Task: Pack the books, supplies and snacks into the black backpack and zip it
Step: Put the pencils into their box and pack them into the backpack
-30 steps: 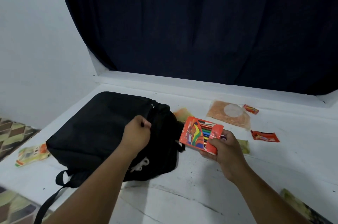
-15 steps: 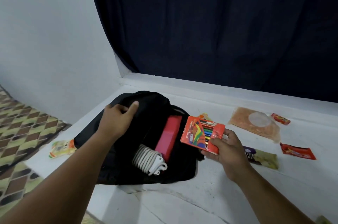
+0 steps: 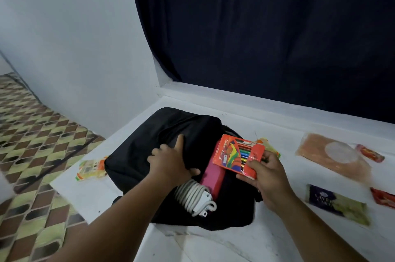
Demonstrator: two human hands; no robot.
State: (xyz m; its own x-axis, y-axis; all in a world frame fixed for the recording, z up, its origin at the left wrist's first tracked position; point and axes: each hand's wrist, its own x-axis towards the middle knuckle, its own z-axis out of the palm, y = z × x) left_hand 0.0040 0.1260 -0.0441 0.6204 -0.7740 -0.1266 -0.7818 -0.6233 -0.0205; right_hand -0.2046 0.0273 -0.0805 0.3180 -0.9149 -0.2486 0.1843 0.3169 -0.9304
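On white slab [image 3: 213,244] | 1 backpack [image 3: 136,155], left hand [image 3: 171,163] gripping | 1 pencil box [image 3: 239,157], right hand [image 3: 265,172] pinching

Open backpack [image 3: 149,150] on the tabletop [image 3: 213,244], packets on both sides.
Inside lie a coiled cable [image 3: 193,197] and a box [image 3: 212,178] behind it; one packet [image 3: 90,167] lies left, four snack packets [image 3: 335,204] right.
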